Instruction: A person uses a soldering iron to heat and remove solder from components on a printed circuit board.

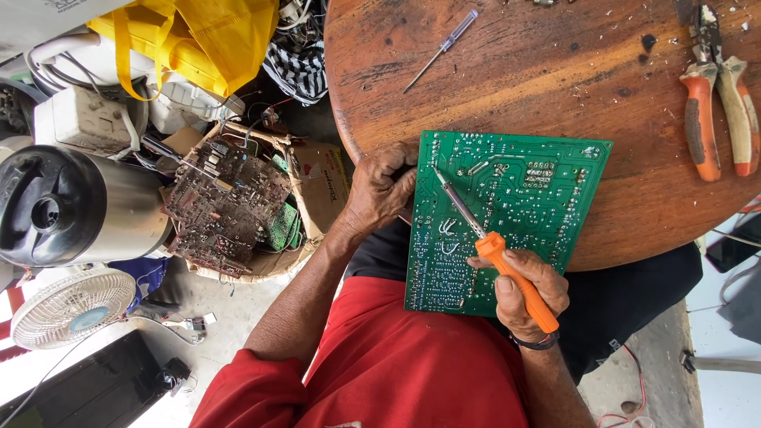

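Left hand (382, 188) clamps green circuit board (498, 218) overhanging worktop (507, 79) near edge; right hand (523, 289) grips orange soldering iron (491, 246). Risk: board tilts, tip skids.

- Left hand (382, 187) grips the left edge of a green circuit board (515, 198) lying half on a round wooden table (515, 71)
- Right hand (525, 292) holds an orange soldering iron (495, 250), tip on the board
- Pliers (717, 107) and a screwdriver (441, 51) lie on the table
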